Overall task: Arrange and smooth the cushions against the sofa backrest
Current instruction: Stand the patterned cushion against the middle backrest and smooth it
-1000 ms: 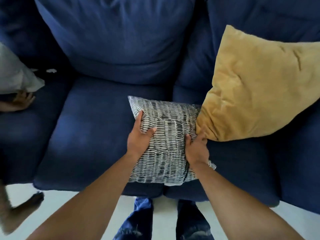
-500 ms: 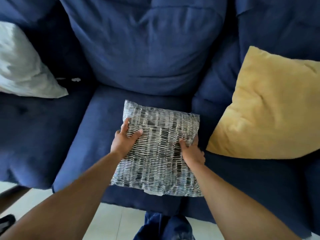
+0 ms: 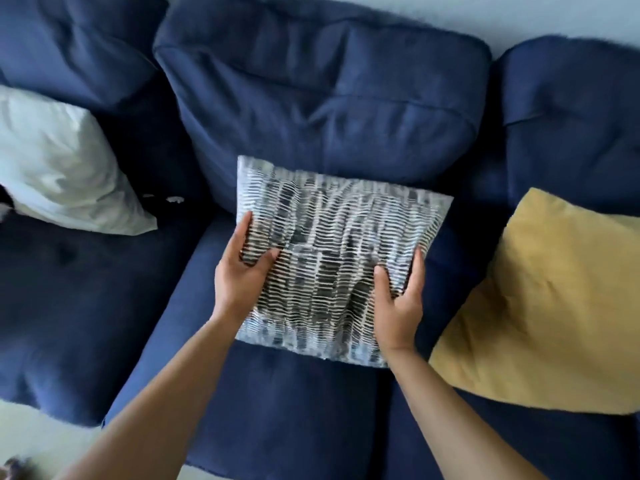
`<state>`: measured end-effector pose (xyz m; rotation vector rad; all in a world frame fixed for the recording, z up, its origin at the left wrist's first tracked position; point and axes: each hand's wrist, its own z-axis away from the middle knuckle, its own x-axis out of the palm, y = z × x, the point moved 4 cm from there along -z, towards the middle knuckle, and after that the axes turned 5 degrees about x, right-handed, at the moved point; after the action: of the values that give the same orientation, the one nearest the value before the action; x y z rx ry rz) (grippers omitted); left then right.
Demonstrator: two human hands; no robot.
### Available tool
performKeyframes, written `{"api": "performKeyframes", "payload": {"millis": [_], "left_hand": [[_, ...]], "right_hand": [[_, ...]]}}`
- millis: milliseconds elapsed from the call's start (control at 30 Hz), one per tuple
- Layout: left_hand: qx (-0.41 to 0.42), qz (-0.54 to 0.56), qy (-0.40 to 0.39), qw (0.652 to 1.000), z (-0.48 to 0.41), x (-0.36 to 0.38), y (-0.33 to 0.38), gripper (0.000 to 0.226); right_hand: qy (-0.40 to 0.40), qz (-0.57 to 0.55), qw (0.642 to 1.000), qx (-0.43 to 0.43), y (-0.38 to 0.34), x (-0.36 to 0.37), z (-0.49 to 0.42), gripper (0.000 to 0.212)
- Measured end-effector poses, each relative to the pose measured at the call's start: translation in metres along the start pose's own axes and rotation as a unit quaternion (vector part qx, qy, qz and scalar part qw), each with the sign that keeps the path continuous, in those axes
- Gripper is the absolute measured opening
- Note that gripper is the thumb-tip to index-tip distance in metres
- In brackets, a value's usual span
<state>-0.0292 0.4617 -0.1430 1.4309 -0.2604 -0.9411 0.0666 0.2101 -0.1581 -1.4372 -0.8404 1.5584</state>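
Head view: I see left hand [image 3: 239,282] and right hand [image 3: 398,303] each closed on an edge of the patterned cushion [image 3: 332,258], placing step; next I'd judge pushing it upright against the backrest [image 3: 322,109].

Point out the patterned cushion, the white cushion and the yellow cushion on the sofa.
patterned cushion [image 3: 332,244]: head view, middle of its striped face.
white cushion [image 3: 59,168]: head view, centre of its front.
yellow cushion [image 3: 547,306]: head view, centre of its front.
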Motion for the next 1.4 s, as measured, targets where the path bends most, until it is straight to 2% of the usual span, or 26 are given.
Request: {"api": "performKeyframes", "payload": {"millis": [133, 300, 433, 567, 733, 833, 967, 1067, 1100, 1167, 1200, 1267, 1333, 1400], "left_hand": [[0.068, -0.051, 0.013, 0.996, -0.047, -0.009, 0.017, 0.086], [0.041, -0.076, -0.042, 0.995, -0.090, -0.001, -0.009, 0.093], [0.048, 0.008, -0.019, 0.999, -0.114, -0.001, 0.000, 0.085], [0.081, 0.082, 0.009, 0.993, -0.140, 0.002, 0.032, 0.077], [0.112, 0.101, 0.085, 0.985, -0.157, -0.005, 0.069, 0.069], [0.127, 0.063, 0.102, 0.985, -0.160, -0.010, 0.073, 0.068], [0.071, 0.027, 0.077, 0.994, -0.159, -0.006, 0.057, 0.072], [0.071, -0.007, 0.100, 0.992, -0.157, -0.011, 0.058, 0.077], [0.111, -0.056, 0.129, 0.984, -0.156, -0.014, 0.064, 0.076], [0.252, -0.163, 0.173, 0.938, -0.147, -0.012, 0.081, 0.067], [0.327, -0.196, 0.168, 0.909, -0.140, -0.004, 0.089, 0.061], [0.442, -0.239, 0.102, 0.859, -0.126, 0.023, 0.096, 0.054], [0.489, -0.304, 0.018, 0.817, -0.121, 0.050, 0.081, 0.054], [0.469, -0.391, -0.033, 0.792, -0.137, 0.055, 0.054, 0.056]], "right_hand": [[-0.010, 0.038, 0.996, -0.075, -0.021, 0.026, -0.031, 0.074], [-0.047, 0.089, 0.993, -0.055, -0.001, 0.054, -0.054, 0.080], [0.034, -0.011, 0.999, -0.026, -0.011, 0.050, -0.067, 0.083], [0.091, -0.072, 0.993, -0.020, -0.040, 0.049, -0.096, 0.074], [0.143, -0.034, 0.984, -0.097, -0.083, 0.051, -0.115, 0.066], [0.141, -0.009, 0.981, -0.131, -0.085, 0.054, -0.112, 0.063], [0.109, 0.014, 0.989, -0.098, -0.070, 0.059, -0.110, 0.070], [0.168, 0.076, 0.980, -0.076, -0.074, 0.054, -0.107, 0.073], [0.200, 0.108, 0.970, -0.090, -0.081, 0.052, -0.104, 0.073], [0.229, 0.148, 0.947, -0.172, -0.103, 0.054, -0.096, 0.068], [0.217, 0.165, 0.934, -0.229, -0.116, 0.062, -0.092, 0.063], [0.148, 0.206, 0.910, -0.328, -0.136, 0.091, -0.081, 0.055], [0.059, 0.278, 0.874, -0.395, -0.138, 0.124, -0.070, 0.054], [0.000, 0.364, 0.836, -0.412, -0.119, 0.140, -0.076, 0.056]]}}
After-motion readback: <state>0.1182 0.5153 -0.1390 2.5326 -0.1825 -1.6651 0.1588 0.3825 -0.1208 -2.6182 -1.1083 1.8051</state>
